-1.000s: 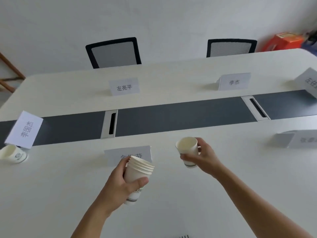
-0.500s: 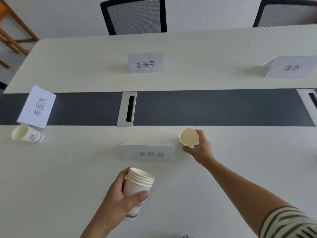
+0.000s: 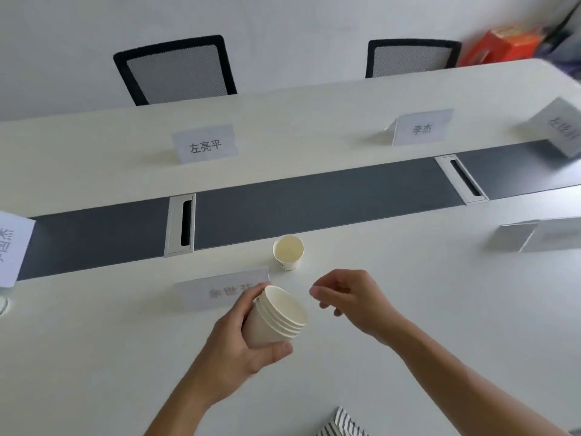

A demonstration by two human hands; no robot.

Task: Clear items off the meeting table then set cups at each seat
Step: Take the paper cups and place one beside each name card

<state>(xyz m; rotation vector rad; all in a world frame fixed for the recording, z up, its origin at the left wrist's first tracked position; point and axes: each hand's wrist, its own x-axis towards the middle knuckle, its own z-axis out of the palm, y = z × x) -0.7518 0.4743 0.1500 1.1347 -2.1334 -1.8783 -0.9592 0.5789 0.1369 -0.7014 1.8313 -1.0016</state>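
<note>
at nine o'clock in the view a left name card (image 3: pixel 12 247) stands at the end of the grey strip (image 3: pixel 314 209). moving right, the left hand (image 3: pixel 232 350) has its fingers and thumb wrapped round the stack of cups (image 3: pixel 276 316). the stack is tilted with its mouth toward two o'clock and held above the table (image 3: pixel 94 357), just in front of the near name card (image 3: pixel 213 292). that hold is the same as in the earlier pictures.

the change lies further right. half a second ago the right hand was gripping the single cup (image 3: pixel 288 251) as it went down. the cup now stands upright and alone on the table, at one o'clock from the near name card and just short of the grey strip. the right hand (image 3: pixel 349 297) has let go and drawn back to five o'clock of that cup. its fingers are loosely curled, it holds nothing, and it is clear of the cup.

this seat looks served. the right name card (image 3: pixel 540 236) at three o'clock has no cup by it, so it is probably the next seat for a cup off the stack.
</note>
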